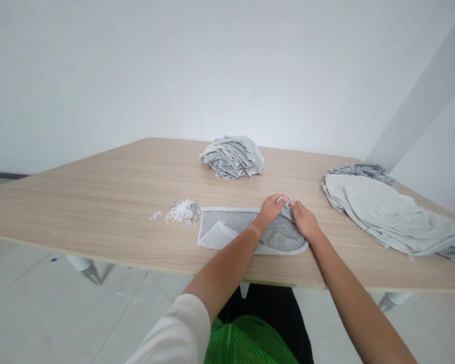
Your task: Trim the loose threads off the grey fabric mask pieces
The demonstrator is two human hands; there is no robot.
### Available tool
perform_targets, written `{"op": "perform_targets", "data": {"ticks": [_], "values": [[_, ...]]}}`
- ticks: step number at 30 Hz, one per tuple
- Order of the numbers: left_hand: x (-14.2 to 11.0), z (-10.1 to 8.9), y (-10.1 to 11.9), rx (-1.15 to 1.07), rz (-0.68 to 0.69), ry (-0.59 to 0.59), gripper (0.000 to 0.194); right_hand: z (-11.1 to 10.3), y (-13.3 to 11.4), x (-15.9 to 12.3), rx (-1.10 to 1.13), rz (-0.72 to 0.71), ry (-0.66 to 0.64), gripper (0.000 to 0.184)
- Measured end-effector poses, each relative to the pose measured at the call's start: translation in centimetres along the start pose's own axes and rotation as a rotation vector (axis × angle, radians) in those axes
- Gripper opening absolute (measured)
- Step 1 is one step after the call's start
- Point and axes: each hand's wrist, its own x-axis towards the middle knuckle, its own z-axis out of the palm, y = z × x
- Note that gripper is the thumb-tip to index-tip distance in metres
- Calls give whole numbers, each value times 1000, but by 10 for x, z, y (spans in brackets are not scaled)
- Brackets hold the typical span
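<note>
A grey fabric piece with white edging (227,220) lies flat near the front edge of the table, one end rounded and a corner folded over at the left. My left hand (272,208) pinches its far edge close to the rounded end. Just right of it, my right hand (303,218) grips the same edge, the fingertips of both hands almost meeting. A small bit of the white edging is bunched up between them. To the left of the fabric sits a little heap of white thread scraps (184,211).
A stack of folded grey fabric pieces (235,156) stands at the back of the wooden table (98,197). On the right lies a larger pile of pale fabric pieces (387,207), reaching to the table's right side. A white wall (212,65) rises behind.
</note>
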Motion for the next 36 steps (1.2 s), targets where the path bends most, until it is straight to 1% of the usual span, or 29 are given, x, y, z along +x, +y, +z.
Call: {"op": "perform_targets", "data": {"ticks": [6,10,16,22,31,36], "values": [[-1,-1,3,23,-13,-6,26,2,1,1,-45,-28,4,38],[-1,0,4,41,-40,-4,25,3,0,1,-35,-6,8,40],[-1,4,-1,53,-33,8,26,2,-2,0,-13,22,17,42],[-1,6,-1,80,-65,25,22,2,-2,0,2,54,25,45],[-2,7,-3,89,-39,19,25,8,3,4,1,29,39,43],[-2,7,0,118,-72,23,25,10,4,5,1,27,39,44]]}}
